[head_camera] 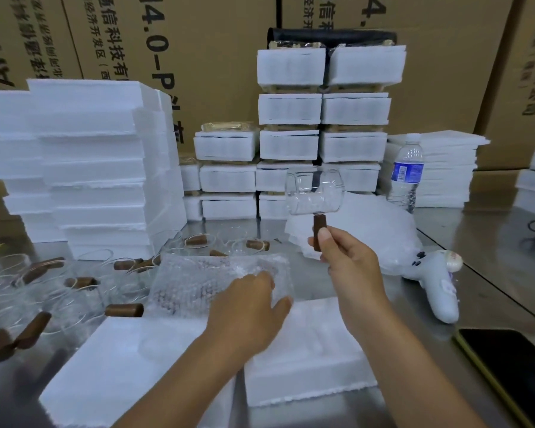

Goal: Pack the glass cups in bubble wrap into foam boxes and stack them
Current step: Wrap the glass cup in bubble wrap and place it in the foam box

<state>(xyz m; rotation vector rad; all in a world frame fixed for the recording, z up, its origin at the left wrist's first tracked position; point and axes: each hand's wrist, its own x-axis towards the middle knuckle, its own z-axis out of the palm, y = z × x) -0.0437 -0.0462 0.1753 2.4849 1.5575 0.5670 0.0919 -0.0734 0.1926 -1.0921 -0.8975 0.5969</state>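
Note:
My right hand (348, 264) pinches the brown wooden handle of a clear glass cup (314, 193) and holds it up on its side above the table. My left hand (250, 307) lies with fingers spread on a sheet of bubble wrap (198, 282) spread flat on the steel table. In front of me are two open foam box halves, one at the left (121, 366) and one at the right (309, 359) with moulded recesses. Several more glass cups (84, 285) with brown handles lie on the table at the left.
Stacks of empty foam halves (84, 162) rise at the left, packed foam boxes (322, 118) at the back centre, foam sheets (445, 168) at the right. A water bottle (406, 174), a bubble wrap pile (368, 230), a grey controller (436, 282) and a phone (513, 369) lie right.

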